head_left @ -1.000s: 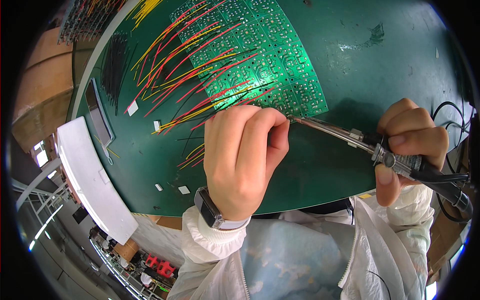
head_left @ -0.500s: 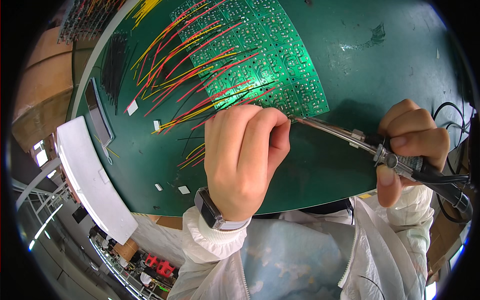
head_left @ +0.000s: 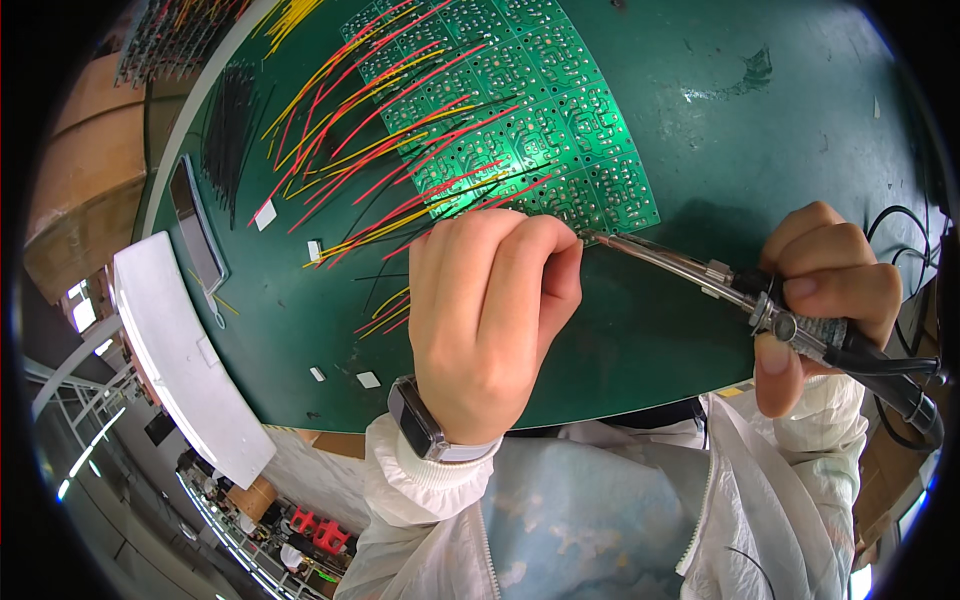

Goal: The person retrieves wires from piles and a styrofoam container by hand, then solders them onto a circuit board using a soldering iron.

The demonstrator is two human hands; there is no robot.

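A soldering iron point(head_left: 690, 272) with a metal barrel and black grip is held in my right hand point(head_left: 830, 285). Its tip meets the near edge of a green circuit board panel point(head_left: 610, 130), right beside the fingertips of my left hand point(head_left: 490, 310). Those fingers are pinched together at that edge; whatever they hold is hidden behind them. Red, yellow and black wires point(head_left: 400, 150) fan out leftward from rows on the panel. A few more wire ends point(head_left: 385, 318) stick out from behind my left hand.
Loose black wires point(head_left: 228, 140) and a bundle of yellow wires point(head_left: 292, 22) lie at the far left. A phone point(head_left: 200, 230) rests near the table's left edge, beside a white panel point(head_left: 180, 350). Small white pieces point(head_left: 369, 380) dot the green table point(head_left: 660, 350). Black cable point(head_left: 895, 225) loops at the right.
My right hand and the soldering iron's handle have shifted very slightly to the right. The tip stays at the board's edge, and my left hand keeps its pinch almost unmoved.
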